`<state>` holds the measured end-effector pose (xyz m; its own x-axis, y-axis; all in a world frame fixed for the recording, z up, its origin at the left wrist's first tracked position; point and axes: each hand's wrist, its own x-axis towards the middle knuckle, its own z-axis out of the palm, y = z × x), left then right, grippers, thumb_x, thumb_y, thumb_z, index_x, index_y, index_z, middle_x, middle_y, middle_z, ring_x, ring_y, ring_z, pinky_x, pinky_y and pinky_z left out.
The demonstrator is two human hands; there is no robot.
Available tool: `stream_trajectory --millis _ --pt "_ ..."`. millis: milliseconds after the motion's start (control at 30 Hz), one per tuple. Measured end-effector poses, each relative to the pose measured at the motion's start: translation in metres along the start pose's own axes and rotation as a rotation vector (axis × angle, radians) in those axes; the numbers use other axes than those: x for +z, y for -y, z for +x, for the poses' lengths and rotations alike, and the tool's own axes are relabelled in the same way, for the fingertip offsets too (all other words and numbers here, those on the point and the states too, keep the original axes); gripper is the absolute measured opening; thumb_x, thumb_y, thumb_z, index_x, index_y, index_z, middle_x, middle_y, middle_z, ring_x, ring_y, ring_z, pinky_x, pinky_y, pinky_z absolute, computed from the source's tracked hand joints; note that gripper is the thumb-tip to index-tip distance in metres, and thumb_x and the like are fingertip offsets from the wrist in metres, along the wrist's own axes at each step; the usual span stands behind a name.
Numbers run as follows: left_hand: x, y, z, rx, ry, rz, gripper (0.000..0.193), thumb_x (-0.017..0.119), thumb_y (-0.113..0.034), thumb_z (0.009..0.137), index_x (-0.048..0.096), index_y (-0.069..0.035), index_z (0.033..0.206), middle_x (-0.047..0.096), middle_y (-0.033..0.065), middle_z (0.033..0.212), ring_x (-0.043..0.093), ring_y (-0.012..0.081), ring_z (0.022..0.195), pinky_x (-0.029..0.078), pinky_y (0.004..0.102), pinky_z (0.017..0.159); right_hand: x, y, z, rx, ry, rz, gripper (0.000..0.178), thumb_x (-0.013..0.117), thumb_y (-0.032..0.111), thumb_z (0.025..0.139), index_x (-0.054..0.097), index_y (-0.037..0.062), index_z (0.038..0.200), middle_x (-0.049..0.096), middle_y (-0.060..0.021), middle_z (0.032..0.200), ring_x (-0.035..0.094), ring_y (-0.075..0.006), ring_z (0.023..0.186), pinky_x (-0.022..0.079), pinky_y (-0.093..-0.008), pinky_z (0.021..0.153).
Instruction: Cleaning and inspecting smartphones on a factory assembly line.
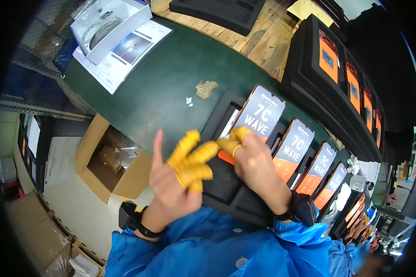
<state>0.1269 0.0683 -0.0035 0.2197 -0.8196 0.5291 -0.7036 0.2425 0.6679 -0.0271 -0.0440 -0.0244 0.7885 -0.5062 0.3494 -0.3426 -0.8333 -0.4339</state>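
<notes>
Yellow finger cots cover most fingers of my left hand (173,182). It hovers left of the black foam tray (217,187), its fingers apart and slightly blurred, holding nothing I can see. My right hand (256,161), also in yellow cots, is closed in a pinch over the lower left part of the leftmost smartphone (265,107). A small whitish bit shows at its fingertips, too small to name. This phone has an orange edge and a grey-and-orange printed front film. Three similar phones, among them the second phone (293,145), lie in a row to its right.
A green table (171,69) bears a paper sheet (113,74), a white box (94,27) and a brown clump (206,89). An opened cardboard box (90,159) stands at the left. Another foam tray (305,69) holds orange phones at the far right. Other people's hands (358,228) show at the right.
</notes>
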Motion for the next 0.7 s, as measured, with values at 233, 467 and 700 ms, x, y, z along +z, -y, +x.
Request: stream_trajectory --millis 233,467,700 --pt "0.014 0.014 0.016 0.062 0.198 0.082 0.022 0.054 0.007 0.065 0.061 -0.005 0.082 0.068 0.0116 0.094 0.055 0.0322 0.116 0.014 0.0635 0.107 -0.007 0.018 -0.025 -0.037 0.174 0.018 0.013 0.06 0.004 0.07 0.066 -0.0004 0.08 0.049 -0.0129 0.082 0.055 -0.0294 0.073 0.048 -0.0372 0.069" --pt "0.028 0.014 0.012 0.181 0.392 0.269 0.025 0.058 0.005 0.067 0.066 -0.001 0.09 0.065 0.0152 0.082 0.057 0.0254 0.113 0.011 0.0654 0.109 -0.012 0.03 -0.039 0.096 0.22 -0.096 0.017 0.058 0.004 0.071 0.066 -0.0006 0.086 0.05 -0.0129 0.082 0.055 -0.0285 0.076 0.047 -0.0375 0.07" --pt "0.022 0.011 0.015 0.119 0.506 0.32 0.034 0.055 0.007 0.066 0.067 -0.002 0.096 0.057 0.0121 0.06 0.059 0.0268 0.11 0.009 0.0657 0.109 -0.054 0.015 -0.06 0.265 0.13 -0.133 0.032 0.059 -0.007 0.067 0.065 0.0014 0.097 0.055 -0.0154 0.093 0.058 -0.0329 0.083 0.05 -0.0389 0.074"
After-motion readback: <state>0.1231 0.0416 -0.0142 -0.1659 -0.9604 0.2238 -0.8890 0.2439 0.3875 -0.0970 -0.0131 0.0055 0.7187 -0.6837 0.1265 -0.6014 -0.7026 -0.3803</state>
